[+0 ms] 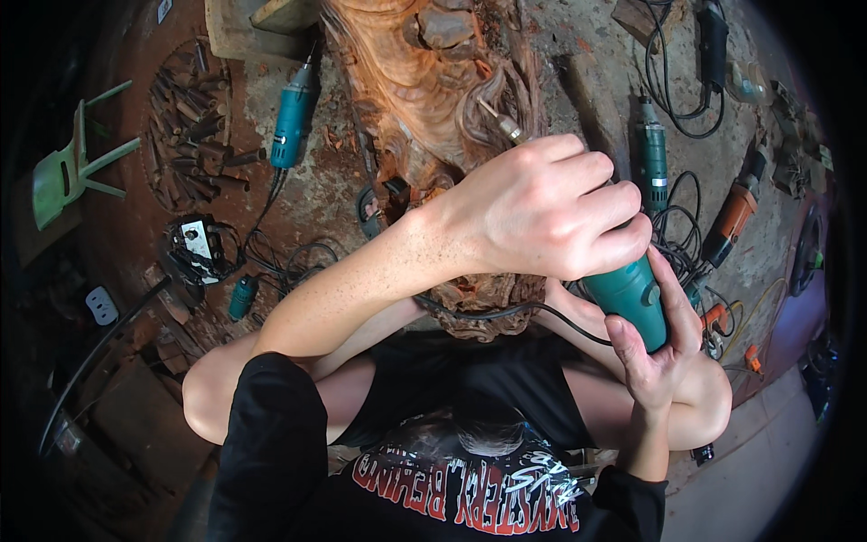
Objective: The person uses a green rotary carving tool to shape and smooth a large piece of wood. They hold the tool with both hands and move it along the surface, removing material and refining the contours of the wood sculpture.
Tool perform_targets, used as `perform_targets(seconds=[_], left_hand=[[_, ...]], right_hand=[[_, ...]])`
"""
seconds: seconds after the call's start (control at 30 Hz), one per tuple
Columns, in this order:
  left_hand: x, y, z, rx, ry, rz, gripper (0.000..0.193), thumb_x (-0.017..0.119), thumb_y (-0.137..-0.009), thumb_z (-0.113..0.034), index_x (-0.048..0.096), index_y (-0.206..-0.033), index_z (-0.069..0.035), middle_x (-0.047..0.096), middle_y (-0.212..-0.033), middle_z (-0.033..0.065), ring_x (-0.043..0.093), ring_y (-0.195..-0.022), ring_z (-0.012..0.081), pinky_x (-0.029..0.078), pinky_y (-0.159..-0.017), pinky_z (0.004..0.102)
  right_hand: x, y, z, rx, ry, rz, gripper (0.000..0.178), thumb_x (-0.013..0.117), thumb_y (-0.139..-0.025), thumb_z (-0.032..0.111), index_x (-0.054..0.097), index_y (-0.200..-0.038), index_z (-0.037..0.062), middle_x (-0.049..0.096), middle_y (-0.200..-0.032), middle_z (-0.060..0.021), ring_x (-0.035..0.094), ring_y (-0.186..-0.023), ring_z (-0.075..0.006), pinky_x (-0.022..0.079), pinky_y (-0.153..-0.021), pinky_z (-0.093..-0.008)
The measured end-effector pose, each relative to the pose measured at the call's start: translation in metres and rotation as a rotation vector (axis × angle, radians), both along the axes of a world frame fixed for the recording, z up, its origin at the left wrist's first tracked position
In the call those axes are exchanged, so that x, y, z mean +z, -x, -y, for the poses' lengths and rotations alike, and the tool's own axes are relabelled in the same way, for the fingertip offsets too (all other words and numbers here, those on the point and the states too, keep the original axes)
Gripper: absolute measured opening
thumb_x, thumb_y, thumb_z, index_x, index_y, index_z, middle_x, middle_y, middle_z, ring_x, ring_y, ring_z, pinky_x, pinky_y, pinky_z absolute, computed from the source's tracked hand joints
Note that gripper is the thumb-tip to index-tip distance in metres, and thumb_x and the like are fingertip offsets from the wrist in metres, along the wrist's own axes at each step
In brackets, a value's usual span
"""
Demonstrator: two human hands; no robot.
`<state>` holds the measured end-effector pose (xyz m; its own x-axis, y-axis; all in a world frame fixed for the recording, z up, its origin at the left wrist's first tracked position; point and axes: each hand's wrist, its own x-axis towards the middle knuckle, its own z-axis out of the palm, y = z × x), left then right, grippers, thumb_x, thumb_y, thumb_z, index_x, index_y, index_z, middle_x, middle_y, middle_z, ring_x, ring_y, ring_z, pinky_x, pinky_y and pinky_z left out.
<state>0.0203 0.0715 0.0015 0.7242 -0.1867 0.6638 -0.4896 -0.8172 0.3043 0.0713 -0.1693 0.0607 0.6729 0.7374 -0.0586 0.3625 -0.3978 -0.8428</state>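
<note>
A green die grinder (628, 294) lies slantwise in both hands, its thin bit over a carved, reddish-brown piece of wood (388, 81). My left hand (564, 208) wraps around the front of its body, fingers closed. Around the rear end curls my right hand (664, 352), thumb on one side and fingers on the other. The bit's tip is close to a swirl in the wood; I cannot tell whether it touches. From the tool's rear a black cord (497, 314) runs left across the wood's near end, which stands between my crossed legs.
Left of the wood lie a teal die grinder (289, 122), a heap of dark chisel-like handles (194, 117) and a white socket strip (195, 238). A green chair (63, 176) is far left. To the right are another green grinder (653, 149), an orange-black power tool (731, 217) and tangled cords.
</note>
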Motion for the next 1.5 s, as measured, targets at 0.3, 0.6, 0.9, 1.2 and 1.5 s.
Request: perform_targets(seconds=[0.3,0.6,0.9,1.2,1.5], left_hand=[[-0.002,0.002,0.001,0.008,-0.025,0.028,0.023,0.075,-0.075,-0.021,0.073,-0.097,-0.015,0.067,-0.088,-0.0004,0.064,-0.071,0.0137,0.051,-0.058,0.0254],[-0.002,0.002,0.003,-0.010,-0.021,0.015,0.024,0.074,-0.076,-0.022,0.074,-0.098,-0.013,0.068,-0.091,0.0007,0.064,-0.070,0.0134,0.052,-0.057,0.0244],[0.000,0.003,0.003,-0.027,-0.041,0.019,0.027,0.073,-0.076,-0.021,0.074,-0.101,-0.011,0.069,-0.093,0.0025,0.064,-0.072,0.0141,0.053,-0.058,0.0249],[-0.001,0.003,0.003,-0.044,-0.035,0.006,0.029,0.073,-0.074,-0.021,0.074,-0.102,-0.011,0.069,-0.094,0.0030,0.064,-0.072,0.0140,0.053,-0.058,0.0251],[-0.002,0.000,0.001,-0.026,-0.015,0.017,0.028,0.074,-0.076,-0.020,0.074,-0.102,-0.011,0.070,-0.094,0.0030,0.065,-0.072,0.0143,0.053,-0.058,0.0251]], right_hand=[[0.000,-0.008,0.004,0.037,-0.002,-0.025,0.071,0.090,-0.079,0.020,0.065,-0.139,-0.0074,0.075,-0.113,-0.0204,0.073,-0.099,-0.0270,0.056,-0.090,-0.0362],[0.002,-0.012,0.007,0.045,0.001,-0.033,0.070,0.091,-0.077,0.021,0.067,-0.136,-0.0075,0.075,-0.110,-0.0203,0.073,-0.096,-0.0273,0.055,-0.088,-0.0359],[0.003,-0.013,0.008,0.058,-0.014,-0.017,0.071,0.092,-0.076,0.023,0.068,-0.135,-0.0074,0.075,-0.108,-0.0202,0.073,-0.094,-0.0286,0.055,-0.087,-0.0363],[0.002,-0.014,0.008,0.055,-0.014,-0.043,0.071,0.091,-0.077,0.024,0.067,-0.136,-0.0075,0.075,-0.108,-0.0200,0.073,-0.094,-0.0284,0.055,-0.086,-0.0361],[0.002,-0.012,0.004,0.035,-0.014,-0.013,0.071,0.090,-0.077,0.023,0.067,-0.136,-0.0075,0.075,-0.109,-0.0203,0.073,-0.095,-0.0285,0.055,-0.087,-0.0367]])
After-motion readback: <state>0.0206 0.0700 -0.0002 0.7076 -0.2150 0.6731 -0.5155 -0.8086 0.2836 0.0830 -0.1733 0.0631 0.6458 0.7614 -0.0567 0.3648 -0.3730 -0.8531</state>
